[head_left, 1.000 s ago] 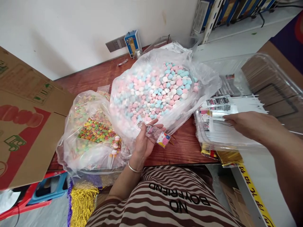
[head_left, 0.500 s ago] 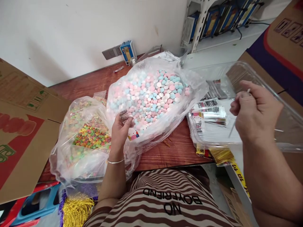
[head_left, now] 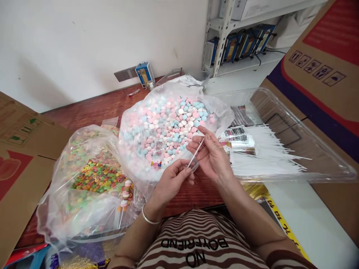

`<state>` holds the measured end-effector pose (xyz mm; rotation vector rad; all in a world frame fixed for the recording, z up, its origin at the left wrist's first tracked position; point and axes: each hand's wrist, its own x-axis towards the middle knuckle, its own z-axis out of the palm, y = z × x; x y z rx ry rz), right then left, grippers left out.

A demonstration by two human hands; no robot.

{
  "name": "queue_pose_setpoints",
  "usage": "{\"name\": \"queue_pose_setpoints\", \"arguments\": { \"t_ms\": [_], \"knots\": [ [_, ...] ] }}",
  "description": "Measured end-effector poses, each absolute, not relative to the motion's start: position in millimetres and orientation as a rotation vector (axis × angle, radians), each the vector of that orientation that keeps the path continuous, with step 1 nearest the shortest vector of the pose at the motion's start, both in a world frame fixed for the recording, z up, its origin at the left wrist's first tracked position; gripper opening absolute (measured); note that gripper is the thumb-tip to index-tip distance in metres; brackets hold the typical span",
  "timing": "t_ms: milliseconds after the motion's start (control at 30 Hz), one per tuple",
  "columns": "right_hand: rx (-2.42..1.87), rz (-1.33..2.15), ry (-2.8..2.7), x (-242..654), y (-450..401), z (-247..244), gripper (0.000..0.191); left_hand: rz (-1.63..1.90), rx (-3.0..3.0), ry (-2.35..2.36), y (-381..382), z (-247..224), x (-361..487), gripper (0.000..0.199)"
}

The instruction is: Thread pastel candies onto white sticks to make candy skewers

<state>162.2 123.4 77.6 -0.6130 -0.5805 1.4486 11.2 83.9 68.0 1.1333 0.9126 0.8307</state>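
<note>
A thin white stick [head_left: 195, 152] slants between my hands over the table. My left hand [head_left: 175, 180], with a bangle at its wrist, is closed in a pinch on the stick's lower end. My right hand [head_left: 214, 157] has thumb and fingers on the upper part of the stick. Just beyond them lies a large clear bag of pink, blue and white tablet candies [head_left: 193, 123]. On that bag rests a small printed packet [head_left: 157, 154]. To the left, a stick threaded with pink and white candies [head_left: 125, 194] lies on a bag of colourful ring-shaped candies [head_left: 102, 177].
On the right, a clear plastic tray [head_left: 333, 175] holds many white sticks [head_left: 269, 157] and a stack of printed packets [head_left: 242, 144]. Cardboard boxes [head_left: 17, 168] flank both sides. Behind stand a small blue device [head_left: 144, 74] and a metal shelf [head_left: 223, 41].
My right hand has come left from the tray, carrying the stick to my left hand. The left hand has let go of the printed packet, now lying on the candy bag.
</note>
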Motion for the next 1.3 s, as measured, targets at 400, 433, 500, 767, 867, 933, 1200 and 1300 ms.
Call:
{"name": "queue_pose_setpoints", "arguments": {
  "t_ms": [400,433,500,767,867,933,1200,1300],
  "knots": [
    [-0.893,1.135,-1.001,170,107,55,0.043,0.931,1.225,1.056,86,50,-6,0.023],
    [-0.959,0.980,-1.106,170,104,55,0.043,0.932,1.249,1.076,85,49,-6,0.023],
    [-1.096,0.503,-1.380,170,94,55,0.045,0.934,1.363,1.157,84,48,-6,0.020],
    [-1.167,-0.428,-2.313,187,67,58,0.032,0.793,2.166,1.133,107,70,-25,0.017],
    [-1.570,-0.378,-2.149,203,70,57,0.037,0.871,2.316,1.305,145,74,-31,0.020],
    [-1.673,-0.331,-2.019,208,73,56,0.036,0.734,2.424,1.430,174,69,-28,0.018],
    [-1.590,-0.119,-1.941,210,77,51,0.032,0.590,2.329,1.566,225,37,-11,0.008],
    [-1.551,-0.061,-1.895,215,77,50,0.032,0.638,2.014,1.536,226,44,-19,0.003]
  ]
}}
